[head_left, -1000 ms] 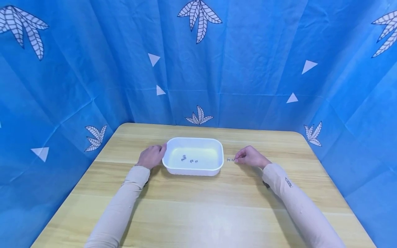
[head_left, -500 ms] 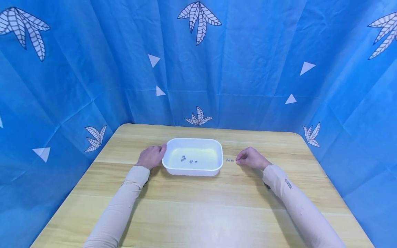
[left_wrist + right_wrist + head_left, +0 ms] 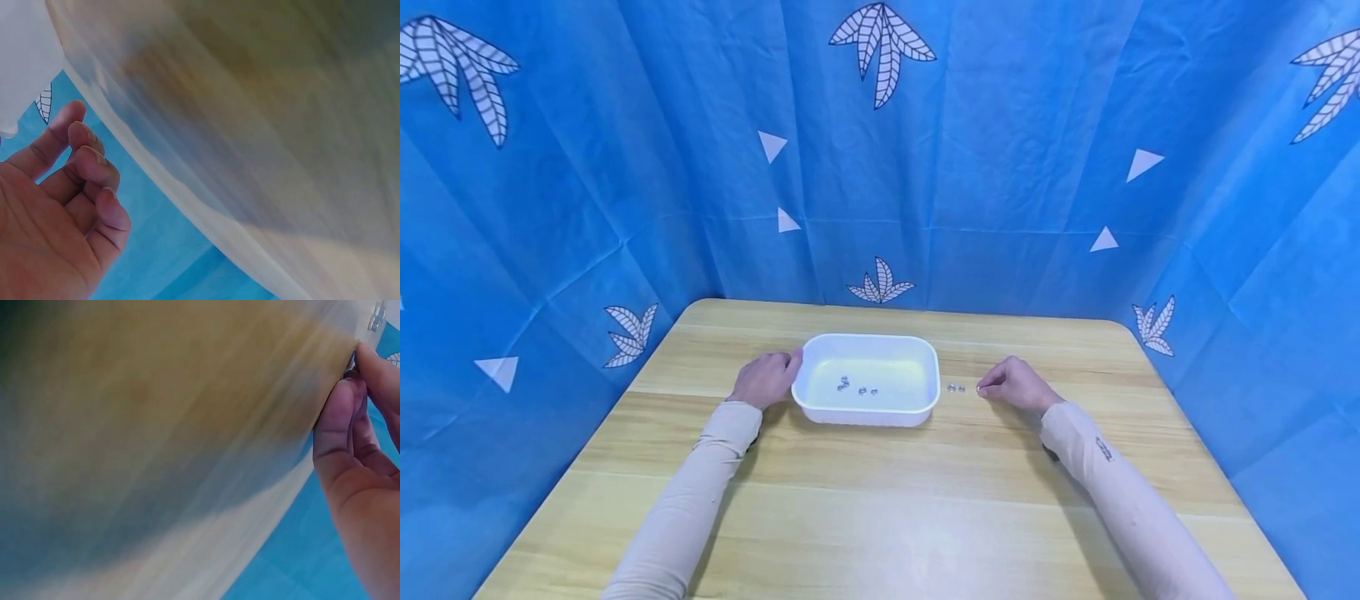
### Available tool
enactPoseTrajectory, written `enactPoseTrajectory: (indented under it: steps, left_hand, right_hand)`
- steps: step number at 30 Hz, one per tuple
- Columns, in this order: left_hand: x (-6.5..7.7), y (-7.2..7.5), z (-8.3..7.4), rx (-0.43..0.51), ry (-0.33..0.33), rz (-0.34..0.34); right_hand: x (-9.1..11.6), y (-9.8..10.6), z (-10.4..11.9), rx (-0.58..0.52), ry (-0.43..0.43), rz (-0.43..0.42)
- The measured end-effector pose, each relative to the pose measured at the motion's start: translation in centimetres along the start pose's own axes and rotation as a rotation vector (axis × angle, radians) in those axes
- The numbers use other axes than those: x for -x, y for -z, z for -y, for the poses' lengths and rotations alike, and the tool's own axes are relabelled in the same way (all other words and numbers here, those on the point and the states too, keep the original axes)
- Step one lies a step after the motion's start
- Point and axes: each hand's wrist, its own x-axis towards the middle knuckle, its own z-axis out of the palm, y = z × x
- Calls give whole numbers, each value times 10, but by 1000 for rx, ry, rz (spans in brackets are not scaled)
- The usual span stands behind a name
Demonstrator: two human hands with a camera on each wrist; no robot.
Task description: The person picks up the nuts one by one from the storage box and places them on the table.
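Observation:
My left hand (image 3: 765,379) holds the left end of a white plastic basin (image 3: 867,414), its thumb at the rim. In the left wrist view the other fingers (image 3: 100,165) are loosely bent outside the basin. Several small shiny silver pieces, like metal nuts, lie on the basin floor, among them a silver piece (image 3: 862,391). To the basin's right, two more silver pieces (image 3: 952,388) sit on the table. Just right of these, my right hand (image 3: 1017,385) pinches a small silver nut-like piece (image 3: 352,365) between thumb and fingertips, low at the table top.
The wooden table (image 3: 887,500) has rounded far corners. A blue curtain (image 3: 1015,150) with white leaves and triangles stands right behind it and along both sides.
My right hand has shifted slightly to the right, away from the two silver pieces on the table, its fingertips still pinched. My left hand and the basin have stayed in place.

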Motion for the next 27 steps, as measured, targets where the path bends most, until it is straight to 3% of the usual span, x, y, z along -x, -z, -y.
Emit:
enactPoseTrajectory:
  steps: [14,27]
  left_hand:
    - [1,-2,1,14,11,17]
    - [-2,-2,1,10,-3,13]
  right_hand:
    - [-6,-9,9,49,95,10]
    - [-6,-6,4,34,36,11]
